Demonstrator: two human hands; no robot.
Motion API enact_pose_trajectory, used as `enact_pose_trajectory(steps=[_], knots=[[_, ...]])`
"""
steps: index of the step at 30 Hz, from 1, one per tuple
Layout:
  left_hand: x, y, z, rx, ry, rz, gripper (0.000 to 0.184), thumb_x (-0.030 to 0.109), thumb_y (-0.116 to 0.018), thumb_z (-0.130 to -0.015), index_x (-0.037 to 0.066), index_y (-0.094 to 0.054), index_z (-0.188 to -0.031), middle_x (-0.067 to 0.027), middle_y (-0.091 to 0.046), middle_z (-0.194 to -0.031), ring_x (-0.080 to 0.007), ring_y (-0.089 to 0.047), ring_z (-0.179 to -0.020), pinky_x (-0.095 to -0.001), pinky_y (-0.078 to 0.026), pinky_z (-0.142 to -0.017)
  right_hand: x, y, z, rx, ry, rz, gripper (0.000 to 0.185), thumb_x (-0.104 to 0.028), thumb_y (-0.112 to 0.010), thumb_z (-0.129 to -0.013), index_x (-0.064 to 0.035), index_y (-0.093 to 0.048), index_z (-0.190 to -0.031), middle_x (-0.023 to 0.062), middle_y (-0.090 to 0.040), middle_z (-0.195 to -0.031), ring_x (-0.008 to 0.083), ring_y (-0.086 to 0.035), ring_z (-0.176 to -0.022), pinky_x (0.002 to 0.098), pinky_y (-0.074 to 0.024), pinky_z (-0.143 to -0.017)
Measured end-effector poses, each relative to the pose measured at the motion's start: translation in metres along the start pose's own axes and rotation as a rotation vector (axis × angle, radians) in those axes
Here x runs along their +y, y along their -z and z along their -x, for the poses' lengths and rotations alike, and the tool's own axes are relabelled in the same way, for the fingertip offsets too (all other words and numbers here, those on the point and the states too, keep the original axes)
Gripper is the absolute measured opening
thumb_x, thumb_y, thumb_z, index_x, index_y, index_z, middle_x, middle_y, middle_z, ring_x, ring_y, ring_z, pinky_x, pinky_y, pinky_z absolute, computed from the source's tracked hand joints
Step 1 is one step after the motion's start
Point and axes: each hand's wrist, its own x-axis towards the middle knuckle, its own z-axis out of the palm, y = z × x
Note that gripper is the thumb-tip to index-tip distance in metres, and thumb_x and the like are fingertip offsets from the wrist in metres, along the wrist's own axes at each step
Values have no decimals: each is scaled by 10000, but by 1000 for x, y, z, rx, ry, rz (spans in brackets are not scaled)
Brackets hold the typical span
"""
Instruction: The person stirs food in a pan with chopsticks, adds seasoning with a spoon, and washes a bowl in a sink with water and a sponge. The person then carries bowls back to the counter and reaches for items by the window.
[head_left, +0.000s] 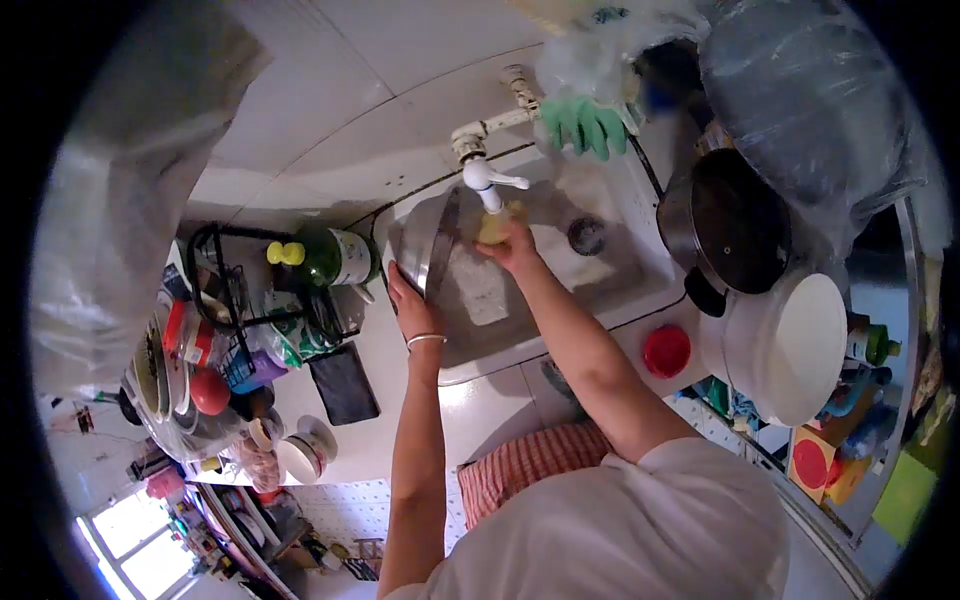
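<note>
Right hand (516, 247) is gripping sponge (495, 227) under tap (486, 186), left hand (412, 308) is gripping metal piece (441, 245), best kept steady for even rinsing.

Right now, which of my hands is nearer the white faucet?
Right. Your right hand is just below the white faucet; your left hand is farther off, at the left side of the sink.

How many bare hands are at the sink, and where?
2: the left hand against a metal item in the sink, the right hand holding a yellowish item below the white tap. No others show.
</note>
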Motion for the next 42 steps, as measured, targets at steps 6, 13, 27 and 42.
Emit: enact_pose_trajectory(steps=[6, 13, 27, 42], knots=[[-15, -8, 1, 74, -17, 125, 816, -68, -563, -699, 36, -149, -1395, -229, -304, -1388, -412, -343, -1255, -424, -370, -993, -18, -4, 30, -63, -160, -379, 295, -300, -490, -882, -144, -468, -1131, 110, -481, -1120, 314, -485, -1030, 526, -482, -792], [32, 0, 5, 2, 82, 94, 824, -8, -588, -718, 70, -130, -1398, -210, -289, -1402, -416, -438, -1178, -466, -441, -910, -33, -4, 11, -24, 108, 138, 249, -226, -508, -899, -128, -514, -1128, 88, -551, -964, 239, -572, -749, 352, -522, -626], [116, -44, -43, -466, -33, -168, 484, 240, -477, -864, 148, -362, -1326, -184, -557, -1186, -379, -595, -999, -461, -480, -841, -150, 90, 56, 688, 501, 1430, 337, -312, -536, -871, 11, -575, -963, 163, -610, -796, 291, -605, -731, 403, -463, -693], [28, -81, -33, -613, 546, 492, 522, 470, -597, -810, -27, -626, -968, -133, -656, -754, -243, -650, -701, -371, -502, -573, -199, -189, 86, -400, 1878, 2407, 552, -18, -661, -639, -101, -494, -1158, 113, -518, -1187, 311, -389, -1223, 461, -316, -989]])
